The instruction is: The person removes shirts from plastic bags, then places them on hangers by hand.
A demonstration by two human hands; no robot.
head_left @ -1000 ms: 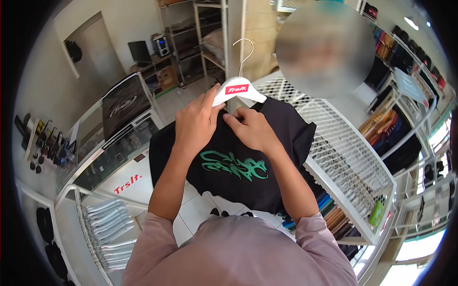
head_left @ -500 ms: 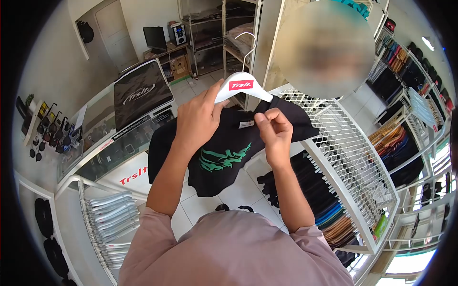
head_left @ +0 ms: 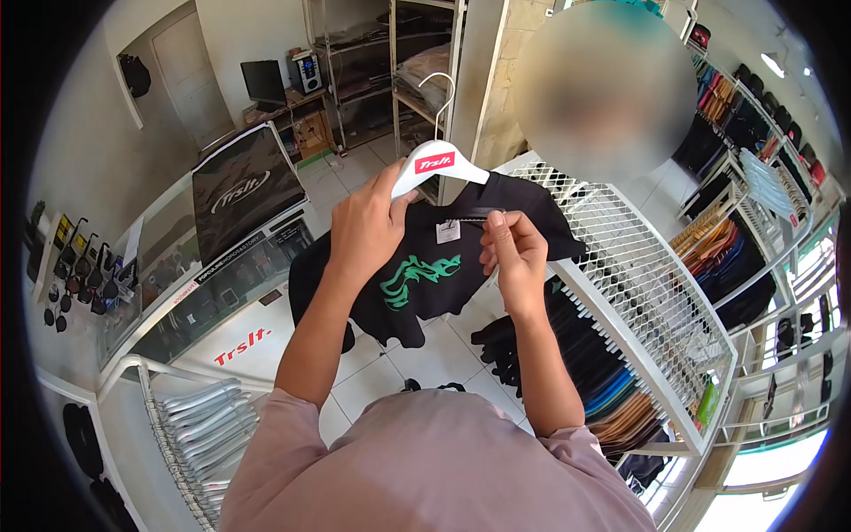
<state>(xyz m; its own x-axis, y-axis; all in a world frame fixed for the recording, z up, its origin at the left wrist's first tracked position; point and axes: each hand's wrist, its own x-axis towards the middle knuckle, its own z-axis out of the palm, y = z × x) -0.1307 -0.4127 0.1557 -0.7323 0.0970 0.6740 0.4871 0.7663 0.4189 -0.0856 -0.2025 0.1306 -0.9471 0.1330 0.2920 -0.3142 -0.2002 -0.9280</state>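
My left hand (head_left: pixel 368 226) is closed around the left shoulder of a white clothes hanger (head_left: pixel 465 170) with a red logo and a metal hook. From the hanger hangs a black T-shirt (head_left: pixel 542 217) with a green print and a small white neck label (head_left: pixel 448 232). The hanger's right arm is inside the shirt. My right hand (head_left: pixel 516 257) pinches the shirt's front collar between thumb and fingers, pulling it taut just right of the label. Part of the shirt's left side is behind my left forearm.
A white mesh-topped rack (head_left: pixel 651 266) with hung dark clothes (head_left: pixel 567 355) stands on the right. White hangers (head_left: pixel 199 417) hang on a rail at lower left. A glass counter (head_left: pixel 226 288) runs along the left. A blurred round patch hides the upper right.
My right hand has pulled the collar outward, so the neck opening and label show more. The shirt front hangs flatter. My left hand keeps hold of the hanger; the view has shifted slightly.
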